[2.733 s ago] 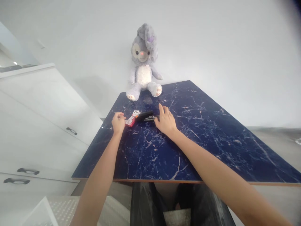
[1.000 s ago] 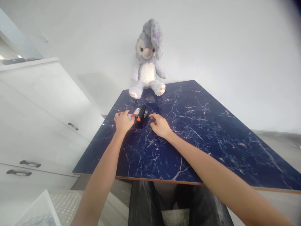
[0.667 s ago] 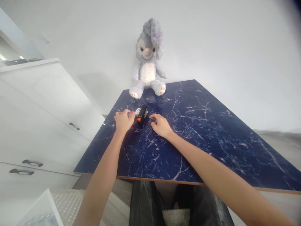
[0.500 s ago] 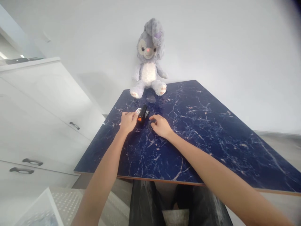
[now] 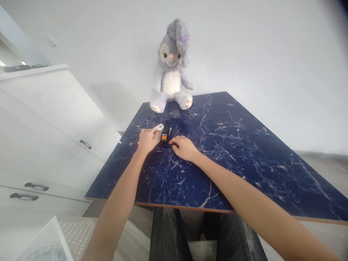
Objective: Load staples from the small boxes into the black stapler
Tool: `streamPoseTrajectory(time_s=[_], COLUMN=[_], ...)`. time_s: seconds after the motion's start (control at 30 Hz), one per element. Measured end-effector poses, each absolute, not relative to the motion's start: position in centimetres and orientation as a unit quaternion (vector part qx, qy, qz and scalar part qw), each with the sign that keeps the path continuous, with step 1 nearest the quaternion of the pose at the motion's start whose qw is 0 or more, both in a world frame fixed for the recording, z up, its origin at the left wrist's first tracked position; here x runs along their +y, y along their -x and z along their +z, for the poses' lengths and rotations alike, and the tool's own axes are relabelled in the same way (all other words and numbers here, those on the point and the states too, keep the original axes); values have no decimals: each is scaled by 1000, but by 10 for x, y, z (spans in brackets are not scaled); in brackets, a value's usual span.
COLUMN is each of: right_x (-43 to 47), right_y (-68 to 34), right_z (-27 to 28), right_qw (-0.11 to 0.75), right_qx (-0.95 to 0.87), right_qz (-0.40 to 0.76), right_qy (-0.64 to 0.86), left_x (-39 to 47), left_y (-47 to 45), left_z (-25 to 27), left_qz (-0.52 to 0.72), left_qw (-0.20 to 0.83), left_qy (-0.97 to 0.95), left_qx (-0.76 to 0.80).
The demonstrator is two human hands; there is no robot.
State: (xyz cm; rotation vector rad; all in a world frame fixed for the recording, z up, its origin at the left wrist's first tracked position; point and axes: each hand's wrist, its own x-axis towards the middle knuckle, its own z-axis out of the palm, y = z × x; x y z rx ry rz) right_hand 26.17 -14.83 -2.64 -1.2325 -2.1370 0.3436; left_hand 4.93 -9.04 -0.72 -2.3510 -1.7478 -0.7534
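Observation:
On the blue marbled table [image 5: 217, 145] lies a black stapler [image 5: 166, 129] with an orange piece at its near end. Left of it, a printed white-and-red paper [image 5: 159, 127] shows from under my left hand [image 5: 148, 140], whose bent fingers hold it against the tabletop. My left thumb is beside the stapler. My right hand [image 5: 183, 147] rests just right of the stapler's near end, fingers curved and thumb apart from the forefinger. Nothing shows between them. Whether the right fingertips touch the stapler, I cannot tell.
A grey plush rabbit [image 5: 172, 69] sits at the table's far edge against the white wall [image 5: 258, 54]. White cabinets [image 5: 54, 134] with dark handles stand on the left. My legs [image 5: 168, 235] are below the table's front edge.
My right hand has moved slightly left and nearer, closer to the stapler's near end. The stapler has turned a little more upright in view, and more of the paper shows beside it.

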Motion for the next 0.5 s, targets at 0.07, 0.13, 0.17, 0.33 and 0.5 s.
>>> streamPoseTrajectory(time_s=[0.07, 0.13, 0.17, 0.33, 0.5], right_x=[-148, -147, -147, -149, -146], right_y=[-262, -262, -262, -261, -262], right_z=[-28, -29, -29, -27, -27], right_qw=[322, 321, 321, 322, 421], right_qx=[-816, -818, -818, -816, -721], right_qz=[126, 124, 125, 134, 160], right_qy=[464, 461, 461, 462, 526], left_x=[-93, -96, -97, -109, -124], left_y=[-51, -53, -54, -59, -89], left_z=[-4, -2, -1, 9, 12], left_qz=[-239, -229, -221, -297, -342], left_qw=[65, 62, 56, 87, 102], left_qy=[776, 779, 782, 744, 800], left_qx=[-579, -581, -580, -592, -483])
